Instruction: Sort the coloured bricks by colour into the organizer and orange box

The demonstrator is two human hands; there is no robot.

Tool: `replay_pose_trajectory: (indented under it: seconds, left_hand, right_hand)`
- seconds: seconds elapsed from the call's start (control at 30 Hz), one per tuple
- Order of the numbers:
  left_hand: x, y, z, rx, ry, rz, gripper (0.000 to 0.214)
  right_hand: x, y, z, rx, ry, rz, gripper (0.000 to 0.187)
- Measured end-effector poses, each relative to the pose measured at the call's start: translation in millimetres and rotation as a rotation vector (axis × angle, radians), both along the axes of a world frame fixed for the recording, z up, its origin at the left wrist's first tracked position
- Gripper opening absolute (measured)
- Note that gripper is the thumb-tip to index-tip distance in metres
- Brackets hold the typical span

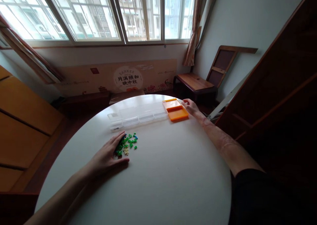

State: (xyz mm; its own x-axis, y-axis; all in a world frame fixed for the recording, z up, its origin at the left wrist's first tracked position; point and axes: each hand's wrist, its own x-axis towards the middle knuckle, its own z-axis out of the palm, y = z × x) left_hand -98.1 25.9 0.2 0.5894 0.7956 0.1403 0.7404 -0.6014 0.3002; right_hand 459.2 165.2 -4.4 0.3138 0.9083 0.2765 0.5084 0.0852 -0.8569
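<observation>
My left hand (108, 154) lies on the white table with thumb and fingers spread, curved around the left side of a small pile of toy building bricks (129, 141). Most of the bricks are green, with a few blue and pale yellow ones; some are hidden by the fingers. At the far right, my right hand (191, 107) has its fingers curled by the right edge of an orange plastic box (178, 114). Whether the fingertips grip that edge I cannot make out. Left of the orange box, a long clear plastic compartment case (138, 114) touches or nearly touches it.
The round white table (173, 178) ends in a curved edge just beyond the cases. Past it stand a low wooden chair (195, 82) and a printed cardboard panel (99, 78) under the window. A dark wooden panel (262, 103) rises on the right.
</observation>
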Motion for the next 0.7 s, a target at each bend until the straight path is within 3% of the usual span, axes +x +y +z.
replay_pose_trajectory:
  seconds: [0.07, 0.13, 0.2, 0.27, 0.37, 0.43, 0.57, 0.7]
  left_hand:
    - [4.0, 2.4, 1.3, 0.003, 0.001, 0.004, 0.115]
    - [8.3, 4.7, 3.4, 0.014, -0.004, 0.005, 0.114]
    - [13.6, 6.5, 6.0, 0.023, -0.015, 0.011, 0.112]
    - [20.0, 7.4, 8.9, 0.018, -0.026, 0.019, 0.112]
    - [30.3, 6.4, 12.1, 0.0, -0.068, 0.036, 0.105]
    - [35.8, 5.2, 12.6, 0.0, -0.117, 0.047, 0.097]
    - [37.5, 5.6, 11.1, 0.043, -0.195, 0.067, 0.092]
    - [19.7, 11.1, 11.2, 0.096, -0.205, 0.074, 0.086]
  right_hand:
    - [-3.9, -14.6, 7.9, 0.123, -0.041, -0.048, 0.031]
    - [-15.6, -33.5, 16.1, 0.342, -0.141, -0.049, 0.027]
    - [-36.2, -56.1, 23.7, 0.485, -0.225, 0.063, 0.024]
    - [-64.1, -80.4, 29.0, 0.53, -0.304, 0.267, 0.021]
    - [-112.5, -113.0, 28.8, 0.487, -0.423, 0.606, 0.032]
    - [-144.6, -127.7, 23.1, 0.411, -0.499, 0.765, 0.06]
    - [-201.8, -134.6, 6.7, 0.205, -0.544, 0.875, 0.115]
    - [-248.0, -124.7, -4.1, 0.138, -0.558, 0.897, 0.136]
